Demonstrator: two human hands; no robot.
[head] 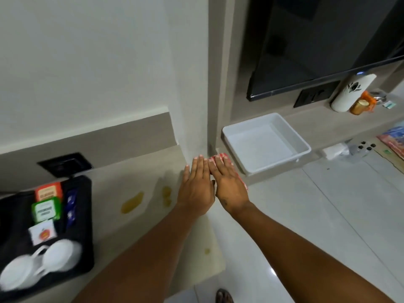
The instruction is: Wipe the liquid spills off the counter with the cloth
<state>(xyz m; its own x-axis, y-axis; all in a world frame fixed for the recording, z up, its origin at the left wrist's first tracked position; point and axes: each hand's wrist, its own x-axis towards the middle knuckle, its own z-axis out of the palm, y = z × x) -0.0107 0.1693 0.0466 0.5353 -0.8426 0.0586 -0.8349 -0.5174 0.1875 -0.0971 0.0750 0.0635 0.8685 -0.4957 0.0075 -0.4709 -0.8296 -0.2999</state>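
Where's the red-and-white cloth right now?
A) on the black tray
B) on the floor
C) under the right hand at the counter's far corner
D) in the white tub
C: the cloth peeks out around the flat right hand on the counter, short of the white tub.

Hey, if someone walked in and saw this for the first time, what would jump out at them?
Two hands pressed flat side by side at the counter's far corner: the left hand on bare counter, the right hand on a red cloth. Left of them, yellow spills sit unwiped. Farther left, a black tray holds tea packets and white cups.
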